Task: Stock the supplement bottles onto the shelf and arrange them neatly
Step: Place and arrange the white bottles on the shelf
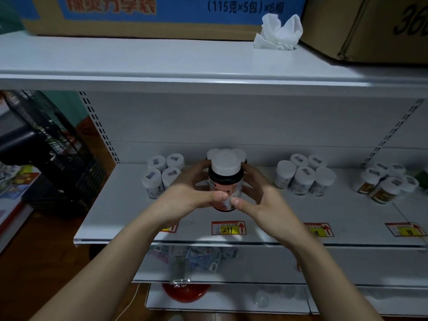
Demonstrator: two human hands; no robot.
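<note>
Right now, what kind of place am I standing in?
Likely a small shop or pharmacy: white slotted shelving, price tags on the shelf edge, grouped supplement bottles, and stock cartons up top.

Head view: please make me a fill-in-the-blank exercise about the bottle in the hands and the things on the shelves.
1. The dark bottle is held by ____ hands, the left hand and the right hand.
2. Its cap is ____ in colour.
3. The yellow price tag below it shows the number ____.
4. The crumpled tissue lies on the ____ shelf.

Missing words: both; white; 299; top
</note>
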